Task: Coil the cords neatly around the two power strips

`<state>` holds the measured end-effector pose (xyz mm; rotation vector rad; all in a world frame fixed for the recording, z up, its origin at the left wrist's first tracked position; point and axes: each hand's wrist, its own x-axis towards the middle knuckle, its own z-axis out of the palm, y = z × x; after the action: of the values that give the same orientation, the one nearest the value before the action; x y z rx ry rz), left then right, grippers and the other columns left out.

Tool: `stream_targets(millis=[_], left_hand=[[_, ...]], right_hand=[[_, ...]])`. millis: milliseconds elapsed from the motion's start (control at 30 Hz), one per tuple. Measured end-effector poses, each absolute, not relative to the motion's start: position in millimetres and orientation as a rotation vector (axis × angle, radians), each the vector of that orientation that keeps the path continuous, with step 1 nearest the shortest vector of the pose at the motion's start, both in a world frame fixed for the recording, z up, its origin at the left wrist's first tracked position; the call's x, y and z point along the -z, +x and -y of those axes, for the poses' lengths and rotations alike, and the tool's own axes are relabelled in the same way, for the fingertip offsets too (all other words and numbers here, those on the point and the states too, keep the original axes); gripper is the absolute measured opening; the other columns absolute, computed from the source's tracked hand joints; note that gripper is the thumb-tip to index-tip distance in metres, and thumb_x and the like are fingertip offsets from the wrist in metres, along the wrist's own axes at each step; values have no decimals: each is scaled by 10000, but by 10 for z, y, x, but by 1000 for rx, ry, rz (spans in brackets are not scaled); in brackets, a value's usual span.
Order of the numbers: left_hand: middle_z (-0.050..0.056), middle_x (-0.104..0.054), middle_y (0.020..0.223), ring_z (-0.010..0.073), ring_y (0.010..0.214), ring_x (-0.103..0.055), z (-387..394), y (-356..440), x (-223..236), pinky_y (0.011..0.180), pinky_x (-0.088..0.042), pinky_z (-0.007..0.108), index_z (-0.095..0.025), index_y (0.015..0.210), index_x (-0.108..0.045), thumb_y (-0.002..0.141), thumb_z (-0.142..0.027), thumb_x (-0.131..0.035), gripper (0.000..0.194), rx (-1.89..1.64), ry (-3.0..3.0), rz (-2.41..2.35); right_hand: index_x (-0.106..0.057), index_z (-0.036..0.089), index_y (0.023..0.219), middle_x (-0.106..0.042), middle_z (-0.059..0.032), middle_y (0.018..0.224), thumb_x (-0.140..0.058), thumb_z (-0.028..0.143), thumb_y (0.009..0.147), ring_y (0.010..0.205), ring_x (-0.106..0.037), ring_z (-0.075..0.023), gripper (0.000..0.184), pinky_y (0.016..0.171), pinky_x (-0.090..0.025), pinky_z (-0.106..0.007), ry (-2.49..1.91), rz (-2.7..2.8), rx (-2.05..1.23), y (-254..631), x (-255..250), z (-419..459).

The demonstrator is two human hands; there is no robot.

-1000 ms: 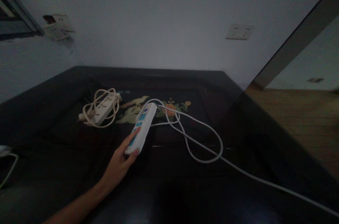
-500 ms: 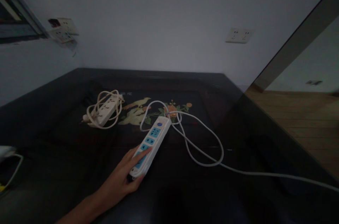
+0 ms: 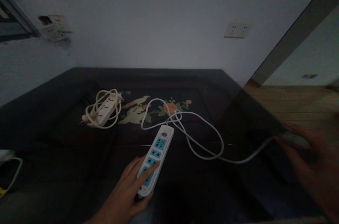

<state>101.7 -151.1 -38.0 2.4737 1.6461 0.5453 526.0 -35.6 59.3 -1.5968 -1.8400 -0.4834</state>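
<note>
My left hand (image 3: pixel 135 185) is closed around the lower end of a white power strip (image 3: pixel 164 158) with blue sockets, one finger lying across its face. From the strip's far end a white cord (image 3: pixel 219 142) loops over the dark table and runs right. At the right edge, my right hand (image 3: pixel 307 160) is blurred but closed on a pale plug (image 3: pixel 295 140) at the end of that cord. Farther back on the left lies a second power strip (image 3: pixel 106 110), its cream cord wound loosely around it.
The glossy dark table (image 3: pixel 87 178) carries a picture of birds and flowers (image 3: pixel 137 109). A wall socket (image 3: pixel 236 30) is on the wall behind, and more sockets (image 3: pixel 57 28) hang in the left corner. A white object with a cable (image 3: pixel 6 155) sits at the left edge.
My right hand has come into view on the right, holding the plug and lifting the cord's end. My left hand and the power strip have shifted nearer and slightly right.
</note>
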Motion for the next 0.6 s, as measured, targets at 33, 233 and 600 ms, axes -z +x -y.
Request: stream_targets(millis=[33,233,600], left_hand=[[74,-422,1452,328,1271,-451,1540,1041,389,987,-455,498,-330,1452,-280,751,-140,-555,777,-538,2493,-1654],[72,-399,1470,331,1327,-383,1657,1106,392,978,-467,498,-330,1448,-289,762,-136,-560,763,-507,2492,-1699],[61,-549,1285,249,1135,-556,1048,1424,-481,917,-501,368,-288,1288,-488,868,-354,-552,429,-631,2412,-1397]], right_hand=[[-525,346,1265,-674,-108,1072,-401,642,861,867,-663,-285,516,701,-515,-422,-1564,1853,502,5200,-621,324],[-509,314,1313,-631,-122,1131,-662,523,763,892,-657,-252,608,734,-521,-406,-1530,1533,250,4928,-820,290],[-579,233,1190,-673,-66,905,-765,208,689,594,-620,-144,536,546,-492,-341,-1151,1156,-51,4902,-1101,264]])
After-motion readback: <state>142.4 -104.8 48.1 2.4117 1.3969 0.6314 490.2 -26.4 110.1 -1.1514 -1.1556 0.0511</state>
